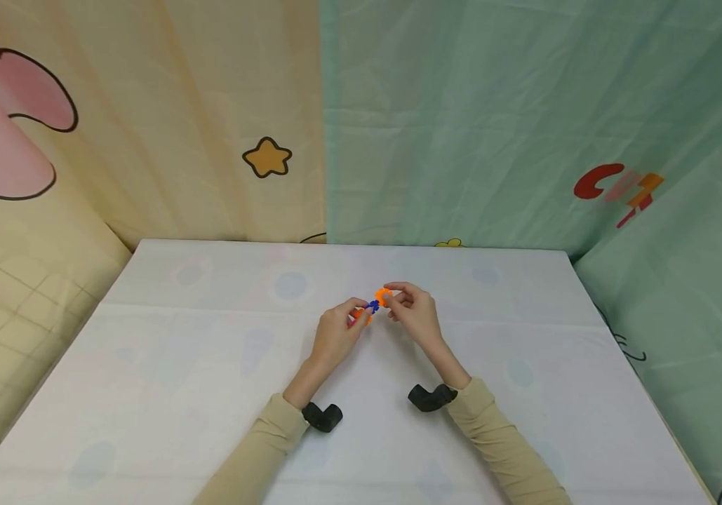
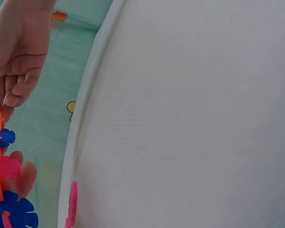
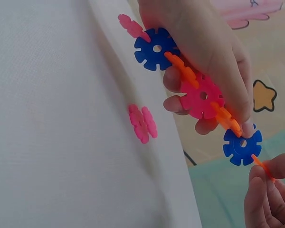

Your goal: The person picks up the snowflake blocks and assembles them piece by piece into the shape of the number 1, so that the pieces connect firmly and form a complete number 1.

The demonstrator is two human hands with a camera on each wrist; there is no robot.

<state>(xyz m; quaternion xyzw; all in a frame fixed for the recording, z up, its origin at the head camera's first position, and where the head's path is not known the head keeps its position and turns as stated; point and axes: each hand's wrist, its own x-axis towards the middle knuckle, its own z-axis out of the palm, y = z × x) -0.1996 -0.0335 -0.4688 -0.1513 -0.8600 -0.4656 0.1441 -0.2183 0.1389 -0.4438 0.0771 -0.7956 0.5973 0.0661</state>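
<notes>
My left hand (image 1: 335, 331) holds a chain of slotted snowflake discs, pinching near its far end. Along the chain in the right wrist view run a pink disc (image 3: 128, 24), a blue disc (image 3: 149, 56), an orange disc (image 3: 184, 71), a pink disc (image 3: 195, 103), another orange disc (image 3: 224, 116) and an end blue disc (image 3: 233, 148). My right hand (image 1: 419, 317) pinches an orange disc (image 1: 382, 297) between thumb and fingers. Its edge meets the end blue disc; how deeply the slots engage is hard to tell.
A white cloth-covered table (image 1: 196, 393) lies beneath both hands. Two pink discs (image 3: 138, 124) appear against the white surface in the right wrist view. Cream and green curtains (image 1: 462, 126) hang behind the far edge. Each wrist wears a black camera (image 1: 431, 398).
</notes>
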